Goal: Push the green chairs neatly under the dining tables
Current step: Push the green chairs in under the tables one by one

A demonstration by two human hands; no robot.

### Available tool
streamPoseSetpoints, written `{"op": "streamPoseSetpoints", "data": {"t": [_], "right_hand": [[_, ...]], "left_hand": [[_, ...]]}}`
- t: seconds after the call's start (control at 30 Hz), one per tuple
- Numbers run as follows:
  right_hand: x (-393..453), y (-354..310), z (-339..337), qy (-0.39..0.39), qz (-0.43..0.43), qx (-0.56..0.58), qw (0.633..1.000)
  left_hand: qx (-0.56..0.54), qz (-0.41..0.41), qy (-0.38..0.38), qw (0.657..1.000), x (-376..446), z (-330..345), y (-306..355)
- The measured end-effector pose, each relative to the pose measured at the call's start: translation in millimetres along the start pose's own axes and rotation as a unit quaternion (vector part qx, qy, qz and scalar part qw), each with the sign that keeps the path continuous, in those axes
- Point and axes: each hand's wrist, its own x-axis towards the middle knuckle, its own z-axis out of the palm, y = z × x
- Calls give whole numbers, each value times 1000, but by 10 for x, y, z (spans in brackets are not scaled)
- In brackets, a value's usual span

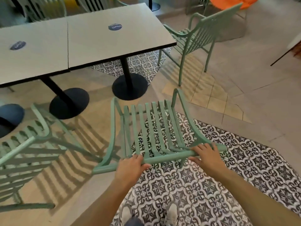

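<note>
- Patterned floor tiles (187, 185) lying underfoot; green chair (151, 128) standing well short of the dining table (114, 38), not yet tucked under
- Gripping its top rail (167, 156) with left hand (130, 165) and right hand (208, 158), fingers curled round it
- Pushing evenly on both ends, judging by the angle; steering the seat clear of the black pedestal base (130, 87)

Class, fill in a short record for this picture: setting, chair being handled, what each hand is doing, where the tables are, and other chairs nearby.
setting: dining area with patterned floor tiles
chair handled: green slatted chair, not yet under a table
left hand: grip on the chair's top rail
right hand: grip on the same rail
tables: two grey dining tables ahead, on black pedestal bases
other chairs: one at left, one at the table's right end
</note>
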Motion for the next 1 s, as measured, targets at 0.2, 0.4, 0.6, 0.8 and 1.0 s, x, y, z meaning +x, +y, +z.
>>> {"op": "streamPoseSetpoints", "data": {"t": [0.2, 0.4, 0.6, 0.8, 1.0], "right_hand": [[178, 319, -188, -12, -26, -8, 1000], [382, 525, -187, 17, -48, -10, 999], [443, 660, -174, 23, -76, -21, 997], [453, 640, -223, 129, -5, 124, 984], [482, 592, -440, 175, 437, 678, 564]], "left_hand": [[-12, -26, -8, 1000, 129, -70, 312], [-19, -42, 11, 999, 269, -130, 420], [-50, -72, -1, 996, 267, -130, 462], [-141, -227, 162, 950, 137, -28, 525], [-542, -601, 334, 483, -27, -62, 504]]}}
